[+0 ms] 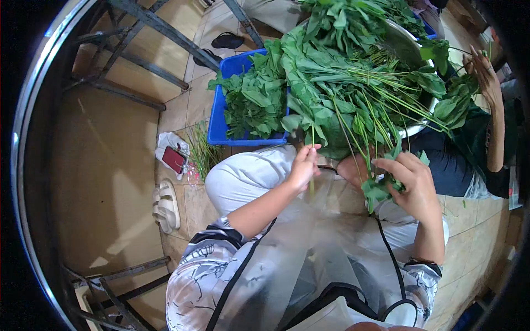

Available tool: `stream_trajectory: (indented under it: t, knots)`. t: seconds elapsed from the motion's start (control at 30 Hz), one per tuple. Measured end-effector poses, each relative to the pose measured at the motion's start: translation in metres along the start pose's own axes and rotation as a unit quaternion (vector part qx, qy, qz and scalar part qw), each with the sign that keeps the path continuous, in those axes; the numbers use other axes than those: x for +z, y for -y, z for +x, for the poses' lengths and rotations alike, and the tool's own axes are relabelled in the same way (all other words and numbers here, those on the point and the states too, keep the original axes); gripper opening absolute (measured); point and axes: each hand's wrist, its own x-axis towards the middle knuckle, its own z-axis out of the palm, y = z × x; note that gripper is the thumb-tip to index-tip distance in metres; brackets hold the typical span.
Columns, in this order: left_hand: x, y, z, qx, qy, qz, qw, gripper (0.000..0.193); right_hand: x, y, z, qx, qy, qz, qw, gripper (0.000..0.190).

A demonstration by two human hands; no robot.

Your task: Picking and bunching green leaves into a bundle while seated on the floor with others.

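My left hand (pixel 305 167) pinches a thin green stem (pixel 313 134) between thumb and fingers, with a leaf at its upper end. To the right, my right hand (pixel 408 182) is curled around green leaves (pixel 376 190) whose stems hang beside it. Before me, a large metal basin (pixel 408 31) holds a heap of long-stemmed leafy greens (pixel 331 78), some spilling over its near edge. Left of the basin, a blue plastic crate (pixel 217 120) contains leaves (pixel 258 99).
Bare stems (pixel 203 149) lie on the tiled floor near a red phone-like object (pixel 174 159) and pale sandals (pixel 167 206). Dark slippers (pixel 227 40) lie beyond. A co-worker's hands (pixel 486 76) handle greens at right. Metal frame legs (pixel 140 62) stand at left.
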Motion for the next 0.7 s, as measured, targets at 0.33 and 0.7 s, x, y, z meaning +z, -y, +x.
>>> stream_trajectory:
  t: [0.33, 0.7]
  knots:
    - [-0.003, -0.073, -0.092, 0.450, 0.121, 0.487, 0.739, 0.019, 0.059, 0.014, 0.002, -0.135, 0.013, -0.120, 0.983, 0.034]
    - [-0.032, -0.128, -0.123, 0.456, 0.218, 0.602, 0.618, 0.024, 0.043, 0.028, 0.001, -0.136, 0.038, 0.025, 0.990, 0.015]
